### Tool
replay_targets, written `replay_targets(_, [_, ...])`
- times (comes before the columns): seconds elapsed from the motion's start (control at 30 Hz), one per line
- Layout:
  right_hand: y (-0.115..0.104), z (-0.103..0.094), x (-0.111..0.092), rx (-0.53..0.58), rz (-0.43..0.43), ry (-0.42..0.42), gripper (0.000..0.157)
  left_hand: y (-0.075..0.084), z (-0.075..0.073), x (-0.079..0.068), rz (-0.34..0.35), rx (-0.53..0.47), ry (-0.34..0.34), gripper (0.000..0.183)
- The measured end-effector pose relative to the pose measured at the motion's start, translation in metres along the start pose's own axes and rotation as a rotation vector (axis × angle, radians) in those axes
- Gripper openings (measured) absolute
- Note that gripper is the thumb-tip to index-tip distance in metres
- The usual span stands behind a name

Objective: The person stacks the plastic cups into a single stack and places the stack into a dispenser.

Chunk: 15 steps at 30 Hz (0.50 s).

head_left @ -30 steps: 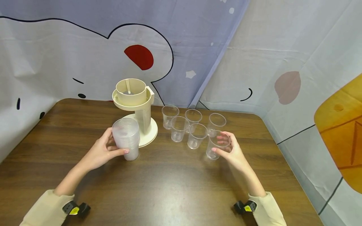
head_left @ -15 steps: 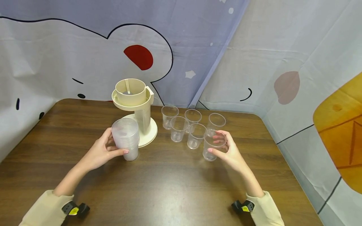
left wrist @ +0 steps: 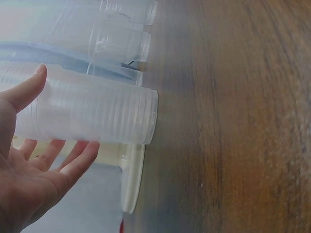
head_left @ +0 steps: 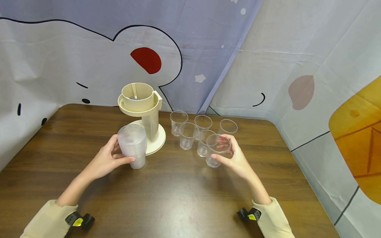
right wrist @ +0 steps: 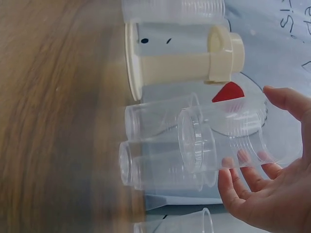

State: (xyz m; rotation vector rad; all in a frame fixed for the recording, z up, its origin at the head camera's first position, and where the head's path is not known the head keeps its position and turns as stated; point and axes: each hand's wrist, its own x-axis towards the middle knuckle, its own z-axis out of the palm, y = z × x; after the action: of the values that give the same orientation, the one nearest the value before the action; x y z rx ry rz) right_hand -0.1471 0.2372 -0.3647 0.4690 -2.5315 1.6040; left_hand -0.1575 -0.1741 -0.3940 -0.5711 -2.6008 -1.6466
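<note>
My left hand [head_left: 108, 157] holds a stack of nested clear plastic cups [head_left: 132, 142] upright, thumb on the near side and fingers on the far side. In the left wrist view the stack [left wrist: 97, 104] has its base at the tabletop. My right hand [head_left: 233, 157] grips one clear plastic cup [head_left: 212, 158] between thumb and fingers. The right wrist view shows this cup [right wrist: 223, 136] raised off the table, its base higher than those of the standing cups [right wrist: 155, 165] behind it. In the head view it overlaps the nearest standing cup [head_left: 202, 150].
Several single clear cups [head_left: 186, 142] stand upright in two rows at the back of the wooden table [head_left: 166, 198]. A cream-coloured stand [head_left: 151, 122] with a ring and round holder on top rises behind the stack. A printed cloth [head_left: 98, 66] hangs behind the table.
My right hand has moved left with its cup, which was to the right of the front row and now overlaps the nearest cup. My left hand and the stack have stayed in place.
</note>
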Motion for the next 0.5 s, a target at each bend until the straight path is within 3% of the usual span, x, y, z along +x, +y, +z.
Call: replay_targets(0.5, [-0.019,0.014,0.011,-0.003,-0.049,-0.041,0.066,-0.002,0.000,0.001,0.010,0.007,0.005,0.072])
